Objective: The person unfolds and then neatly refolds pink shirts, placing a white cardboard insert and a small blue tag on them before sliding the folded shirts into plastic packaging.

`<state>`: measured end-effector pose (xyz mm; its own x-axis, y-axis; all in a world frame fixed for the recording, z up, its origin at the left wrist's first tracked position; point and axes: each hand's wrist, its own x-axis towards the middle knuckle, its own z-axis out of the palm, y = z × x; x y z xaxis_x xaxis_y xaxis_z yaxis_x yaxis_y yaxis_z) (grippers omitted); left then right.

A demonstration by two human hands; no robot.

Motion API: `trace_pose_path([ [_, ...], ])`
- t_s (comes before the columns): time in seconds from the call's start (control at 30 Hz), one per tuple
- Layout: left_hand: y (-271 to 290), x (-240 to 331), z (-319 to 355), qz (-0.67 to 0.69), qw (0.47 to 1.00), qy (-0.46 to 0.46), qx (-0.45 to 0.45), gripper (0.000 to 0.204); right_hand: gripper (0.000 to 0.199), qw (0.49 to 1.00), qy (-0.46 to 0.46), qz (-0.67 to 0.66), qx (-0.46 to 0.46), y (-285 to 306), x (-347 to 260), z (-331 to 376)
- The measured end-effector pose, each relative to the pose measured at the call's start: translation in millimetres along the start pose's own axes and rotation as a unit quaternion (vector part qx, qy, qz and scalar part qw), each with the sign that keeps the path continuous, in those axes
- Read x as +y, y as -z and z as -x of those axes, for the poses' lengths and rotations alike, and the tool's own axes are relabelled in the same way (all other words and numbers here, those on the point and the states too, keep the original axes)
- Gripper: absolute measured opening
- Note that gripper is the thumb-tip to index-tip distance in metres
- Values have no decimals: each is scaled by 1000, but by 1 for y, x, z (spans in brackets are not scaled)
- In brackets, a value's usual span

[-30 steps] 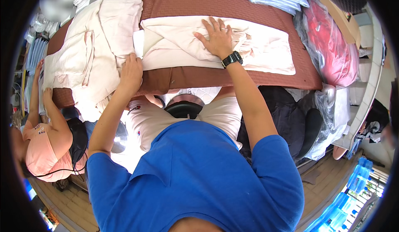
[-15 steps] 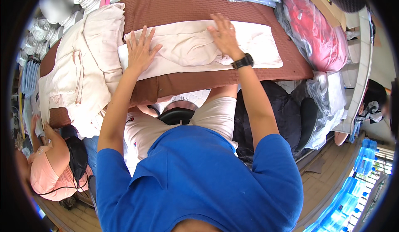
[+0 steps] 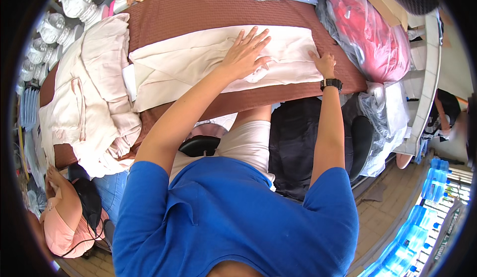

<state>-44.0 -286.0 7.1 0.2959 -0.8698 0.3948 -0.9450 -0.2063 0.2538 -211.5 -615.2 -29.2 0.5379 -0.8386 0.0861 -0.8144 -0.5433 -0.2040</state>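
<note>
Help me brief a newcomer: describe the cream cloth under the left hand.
Find the brown tablecloth. On it, beneath the left hand, lies the cream cloth: one long, mostly flat strip, unlike the rumpled cream heap to its left.

The cream cloth [image 3: 174,68] (folded, creased) lies flat on brown tablecloth [image 3: 179,14].

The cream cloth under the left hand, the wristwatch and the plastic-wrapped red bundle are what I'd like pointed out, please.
Cream cloth [image 3: 207,54], head view: upper surface, near its middle.
Wristwatch [image 3: 331,83], head view: its dark upper side.
Red bundle [image 3: 370,34], head view: its plastic-covered middle.
</note>
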Motion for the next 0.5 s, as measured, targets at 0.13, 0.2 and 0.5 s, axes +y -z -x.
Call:
trace_pose_path([
  [0.13,-35,2,-21,-5,1000,-8,-17,64,95,999,-2,-48,15,-1,-10,12],
  [0.2,-45,3,-21,-36,997,-6,-70,63,88,990,-40,-129,-35,9,-7,10],
  [0.5,-75,31,-48,-21,997,-54,-60,59,59,966,-2,-253,-61,13,-9,7],
])
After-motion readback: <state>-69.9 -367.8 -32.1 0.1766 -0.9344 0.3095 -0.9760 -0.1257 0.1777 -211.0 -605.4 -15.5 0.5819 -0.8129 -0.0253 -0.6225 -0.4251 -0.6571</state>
